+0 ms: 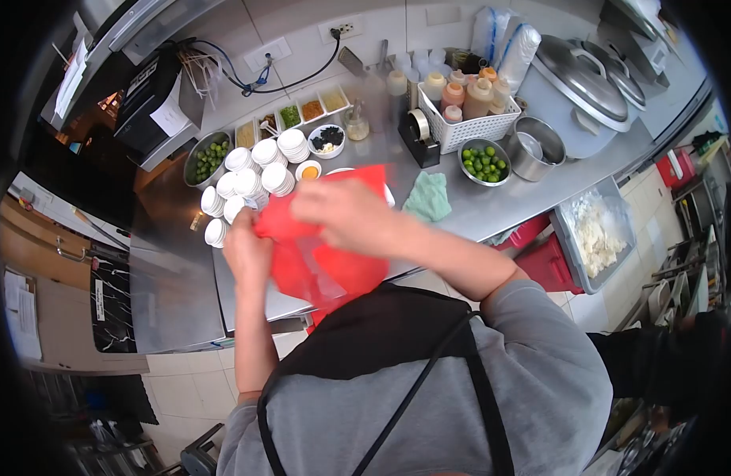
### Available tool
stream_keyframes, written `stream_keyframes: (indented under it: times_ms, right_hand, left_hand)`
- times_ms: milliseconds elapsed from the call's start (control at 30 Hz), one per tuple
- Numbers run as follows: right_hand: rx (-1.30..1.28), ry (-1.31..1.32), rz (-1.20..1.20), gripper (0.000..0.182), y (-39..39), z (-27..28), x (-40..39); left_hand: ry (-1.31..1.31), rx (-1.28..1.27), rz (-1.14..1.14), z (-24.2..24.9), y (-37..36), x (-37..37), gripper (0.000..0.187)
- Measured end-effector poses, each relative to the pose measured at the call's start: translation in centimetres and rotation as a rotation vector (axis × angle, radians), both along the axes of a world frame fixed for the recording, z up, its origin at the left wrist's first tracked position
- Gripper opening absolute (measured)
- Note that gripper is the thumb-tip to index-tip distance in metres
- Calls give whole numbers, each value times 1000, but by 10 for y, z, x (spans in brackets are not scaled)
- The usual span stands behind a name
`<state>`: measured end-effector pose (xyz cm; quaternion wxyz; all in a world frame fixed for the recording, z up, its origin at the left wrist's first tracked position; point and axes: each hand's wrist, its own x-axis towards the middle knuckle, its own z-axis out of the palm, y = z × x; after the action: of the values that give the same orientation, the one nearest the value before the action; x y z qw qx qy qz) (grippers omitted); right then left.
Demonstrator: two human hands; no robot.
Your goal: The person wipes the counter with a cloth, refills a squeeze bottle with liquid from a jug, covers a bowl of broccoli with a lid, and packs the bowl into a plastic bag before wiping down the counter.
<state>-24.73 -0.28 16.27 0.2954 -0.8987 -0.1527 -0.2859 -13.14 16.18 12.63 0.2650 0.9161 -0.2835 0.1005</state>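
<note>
A red plastic bag (328, 274) hangs between my two hands in front of my apron, over the front edge of the steel counter. My left hand (246, 244) is closed on the bag's left side, by the stacks of white lidded cups (245, 184). Across the top of the bag lies my right hand (346, 216), blurred by motion, its fingers curled onto the red plastic. Part of a white rim shows behind the right hand, mostly hidden. Nearby stands a small cup with orange contents (308, 171).
Along the back are garnish containers (289, 117), a tape dispenser (418, 136) and a white basket of sauce bottles (470, 129). Bowls of limes (485, 163) stand at both sides. A green cloth (428, 197) lies right of my hands. Below the right edge sits a grey bin (575, 252).
</note>
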Motion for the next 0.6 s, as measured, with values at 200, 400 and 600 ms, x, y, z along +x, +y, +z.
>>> stream_keyframes:
  times_ms: [200, 400, 600]
  right_hand:
    - [11, -342, -97, 22, 23, 20, -16]
    - [-161, 197, -126, 14, -19, -16, 18]
    - [-635, 11, -356, 15, -111, -73, 87]
  left_hand:
    - [281, -465, -86, -42, 11, 49, 20]
    - [819, -721, -461, 60, 10, -22, 54]
    - [90, -208, -500, 66, 36, -15, 17]
